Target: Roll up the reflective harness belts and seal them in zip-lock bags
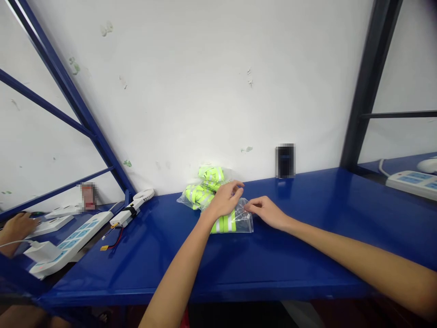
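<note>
A clear plastic bag (244,223) lies flat on the blue table, with neon yellow-green reflective bands (223,224) inside it. My left hand (227,199) is over the bag's upper part, fingers stretched to the right and thumb apart; whether it presses on the plastic I cannot tell. At the bag's upper right edge, my right hand (268,212) pinches the plastic between thumb and fingertips. Behind my left hand are more bagged reflective bands, one bundle (198,196) to the left and another (210,175) near the wall.
A dark upright device (285,161), blurred out, stands against the wall. On the left lie a small white fan (143,196), a battery pack with wires (124,216) and a long power strip (77,241). Another person's hand (18,228) is at far left. A second power strip (414,182) is at right.
</note>
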Available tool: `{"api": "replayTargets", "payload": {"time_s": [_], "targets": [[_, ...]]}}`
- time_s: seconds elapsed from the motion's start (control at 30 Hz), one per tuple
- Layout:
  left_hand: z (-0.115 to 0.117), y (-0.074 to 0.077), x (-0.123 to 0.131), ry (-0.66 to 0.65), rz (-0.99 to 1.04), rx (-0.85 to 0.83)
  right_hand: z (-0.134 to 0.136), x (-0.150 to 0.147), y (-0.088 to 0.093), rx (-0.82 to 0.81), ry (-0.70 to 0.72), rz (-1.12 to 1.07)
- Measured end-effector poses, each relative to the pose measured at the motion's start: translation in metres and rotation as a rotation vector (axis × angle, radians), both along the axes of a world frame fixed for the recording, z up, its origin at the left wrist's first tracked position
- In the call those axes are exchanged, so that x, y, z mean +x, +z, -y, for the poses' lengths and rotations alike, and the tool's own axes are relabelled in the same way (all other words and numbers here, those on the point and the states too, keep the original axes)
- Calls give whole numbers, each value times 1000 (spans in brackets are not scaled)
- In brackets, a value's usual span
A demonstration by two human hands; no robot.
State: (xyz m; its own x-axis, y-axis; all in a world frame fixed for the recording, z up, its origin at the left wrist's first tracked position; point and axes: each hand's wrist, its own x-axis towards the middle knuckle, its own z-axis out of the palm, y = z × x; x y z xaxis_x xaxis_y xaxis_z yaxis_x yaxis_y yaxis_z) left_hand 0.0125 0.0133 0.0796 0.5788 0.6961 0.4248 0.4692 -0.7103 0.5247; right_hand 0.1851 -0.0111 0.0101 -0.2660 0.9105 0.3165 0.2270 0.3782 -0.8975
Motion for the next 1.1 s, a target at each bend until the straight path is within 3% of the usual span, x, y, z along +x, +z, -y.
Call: {"api": "replayTargets", "payload": {"time_s": [0.13, 0.33, 0.43, 0.63, 0.93, 1.1], "targets": [[-13, -17, 10, 99, -254, 93, -7, 6, -2, -5, -97, 191], [-21, -52, 16, 371, -493, 121, -7, 6, -2, 42, -120, 354], [-24, -54, 12, 420, -511, 82, -7, 6, -1, 41, -129, 374], [-23, -51, 5, 368, -426, 77, -13, 8, -5, 0, -181, 309], [-11, -54, 2, 358, -374, 170, -11, 9, 1, -143, -65, 149], [-9, -53, 2, 351, -363, 185, -7, 2, 4, -131, 1, 6]]}}
